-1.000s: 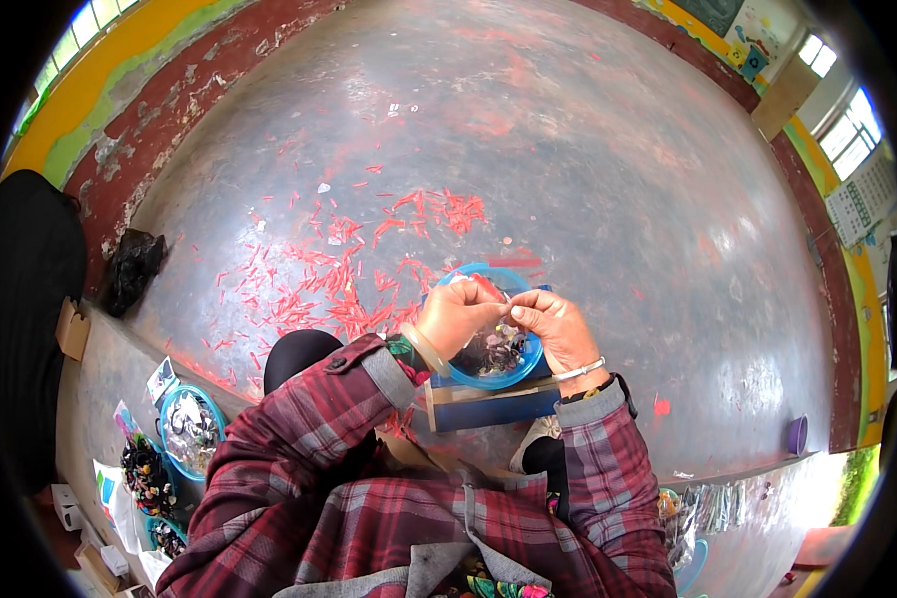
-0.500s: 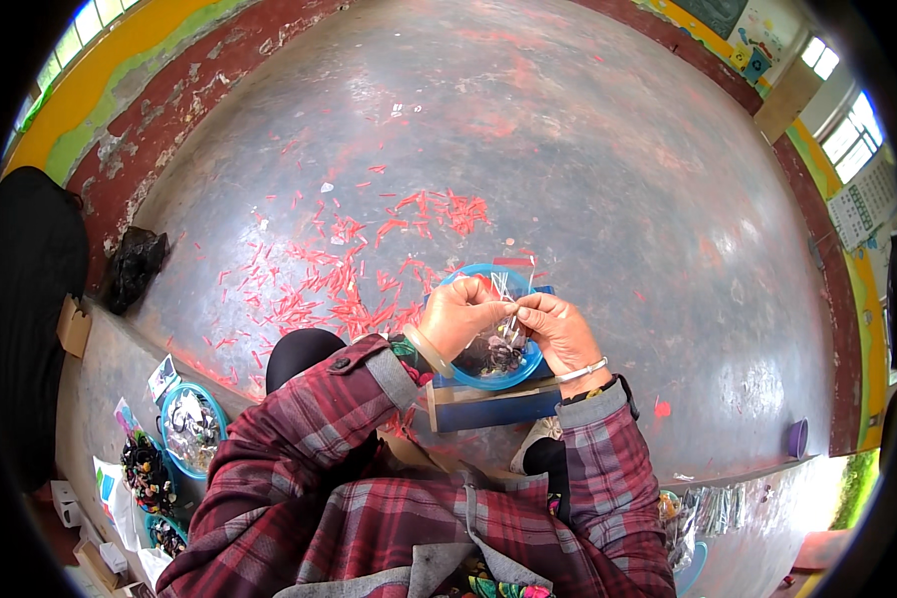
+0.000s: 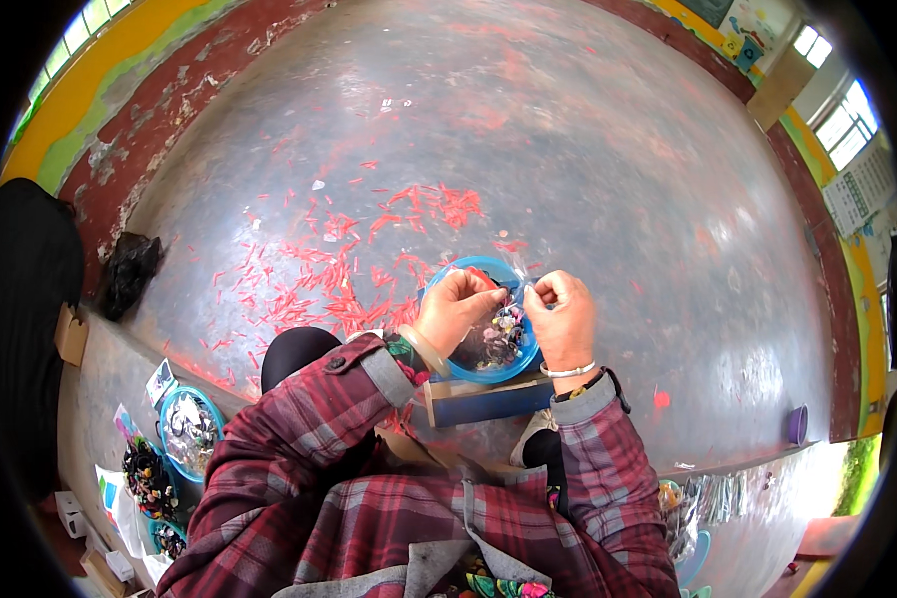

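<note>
My left hand (image 3: 455, 311) is over the left side of a blue plastic basin (image 3: 487, 377), its thumb and fingers pinched together. What they hold is too small to make out. A red piece (image 3: 481, 276) shows just beyond the fingers. At the basin's right side my right hand (image 3: 565, 317) pinches a thin clear plastic piece (image 3: 517, 265), which stands up shiny past the fingertips. Small mixed trinkets (image 3: 504, 334), black, white, pink and yellow, lie in the basin below. A gap separates the two hands. The basin rests by a dark blue box (image 3: 488, 404) in front of me.
Many red strips (image 3: 339, 289) are scattered over the grey floor. At left stand a blue basket (image 3: 190, 434) of small items, a heap of dark trinkets (image 3: 149, 478) and a black bag (image 3: 130, 274). Clear packets (image 3: 718, 503) and a purple cup (image 3: 797, 426) are at right.
My hands, touching before, have moved apart, the right one slightly up and right. The white strips between them no longer show, and more of the basin's trinkets are visible.
</note>
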Motion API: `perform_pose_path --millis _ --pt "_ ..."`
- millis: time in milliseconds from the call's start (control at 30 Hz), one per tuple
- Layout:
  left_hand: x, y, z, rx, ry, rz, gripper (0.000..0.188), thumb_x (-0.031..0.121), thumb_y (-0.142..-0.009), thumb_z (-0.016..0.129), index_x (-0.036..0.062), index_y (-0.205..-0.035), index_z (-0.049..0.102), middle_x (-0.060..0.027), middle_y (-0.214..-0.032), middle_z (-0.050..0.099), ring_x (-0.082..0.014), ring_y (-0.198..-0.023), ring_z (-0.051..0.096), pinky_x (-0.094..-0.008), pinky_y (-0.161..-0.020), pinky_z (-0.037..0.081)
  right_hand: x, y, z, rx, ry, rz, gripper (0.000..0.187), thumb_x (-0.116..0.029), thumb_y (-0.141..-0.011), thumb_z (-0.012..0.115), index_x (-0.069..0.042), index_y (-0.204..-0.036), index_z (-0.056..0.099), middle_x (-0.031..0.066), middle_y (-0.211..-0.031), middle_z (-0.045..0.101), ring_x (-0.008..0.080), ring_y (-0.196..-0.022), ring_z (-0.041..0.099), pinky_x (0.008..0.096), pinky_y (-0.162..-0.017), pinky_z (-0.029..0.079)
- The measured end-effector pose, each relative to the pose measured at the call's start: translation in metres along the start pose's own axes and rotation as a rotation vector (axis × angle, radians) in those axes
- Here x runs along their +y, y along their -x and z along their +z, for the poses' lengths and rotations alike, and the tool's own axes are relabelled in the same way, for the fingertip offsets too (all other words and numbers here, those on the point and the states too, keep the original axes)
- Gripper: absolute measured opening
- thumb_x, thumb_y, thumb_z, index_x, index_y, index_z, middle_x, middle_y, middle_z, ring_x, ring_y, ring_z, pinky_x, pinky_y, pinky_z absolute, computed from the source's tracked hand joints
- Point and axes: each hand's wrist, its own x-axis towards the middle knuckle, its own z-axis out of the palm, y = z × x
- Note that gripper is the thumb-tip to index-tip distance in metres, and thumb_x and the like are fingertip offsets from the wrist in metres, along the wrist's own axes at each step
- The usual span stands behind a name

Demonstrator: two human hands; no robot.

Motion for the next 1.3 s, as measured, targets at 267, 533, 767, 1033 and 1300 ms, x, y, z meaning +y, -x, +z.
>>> perform_pose_path --millis 267,533,767,1033,1300 --pt "-0.011 0.007 0.009 -0.199 0.130 -0.078 0.026 0.023 -0.090 0.051 0.0020 -0.105 0.057 -0.0009 -0.088 0.059 -0.0082 -0.079 0.055 -0.0219 -0.065 0.047 -0.018 0.007 0.005 0.037 0.526 -0.493 0.011 -0.015 -0.068 0.058 -0.012 -0.069 0.047 0.0029 -0.066 0.047 0.0217 -0.067 0.048 0.0357 -0.064 0.036" --pt "-0.018 0.002 0.005 -0.185 0.224 -0.047 0.026 0.021 -0.093 0.046 0.0016 -0.106 0.057 -0.0015 -0.085 0.058 -0.0090 -0.074 0.056 -0.0222 -0.064 0.046 -0.023 0.011 0.008 -0.017 0.447 -0.538 0.015 -0.011 -0.066 0.061 -0.011 -0.069 0.046 0.0034 -0.066 0.047 0.0219 -0.067 0.048 0.0360 -0.065 0.036" --pt "-0.013 0.000 0.003 -0.058 0.019 -0.001 0.022 0.020 -0.091 0.050 0.0015 -0.096 0.061 0.0008 -0.075 0.059 -0.0064 -0.062 0.051 -0.0202 -0.056 0.043 -0.021 0.010 0.008 -0.145 0.198 -0.468 0.015 -0.010 -0.065 0.065 -0.010 -0.071 0.051 0.0038 -0.070 0.052 0.0233 -0.067 0.051 0.0357 -0.063 0.037" --pt "-0.006 0.001 -0.003 -0.052 -0.410 0.188 0.019 0.015 -0.087 0.053 -0.0009 -0.089 0.062 -0.0059 -0.075 0.063 -0.0131 -0.063 0.055 -0.0263 -0.056 0.044 -0.018 -0.002 -0.014 -0.089 -0.127 -0.278 0.021 -0.003 -0.068 0.065 -0.005 -0.088 0.061 0.0096 -0.092 0.060 0.0266 -0.081 0.058 0.0329 -0.069 0.047" --pt "-0.007 0.003 -0.004 -0.220 -0.929 0.649 0.010 0.006 -0.082 0.052 0.0006 -0.088 0.057 -0.0204 -0.077 0.057 -0.0368 -0.075 0.057 -0.0385 -0.064 0.047 -0.019 0.003 -0.017 -0.172 -0.019 -0.300 0.022 -0.004 -0.070 0.062 -0.006 -0.091 0.060 0.0071 -0.095 0.058 0.0251 -0.077 0.059 0.0324 -0.065 0.048"
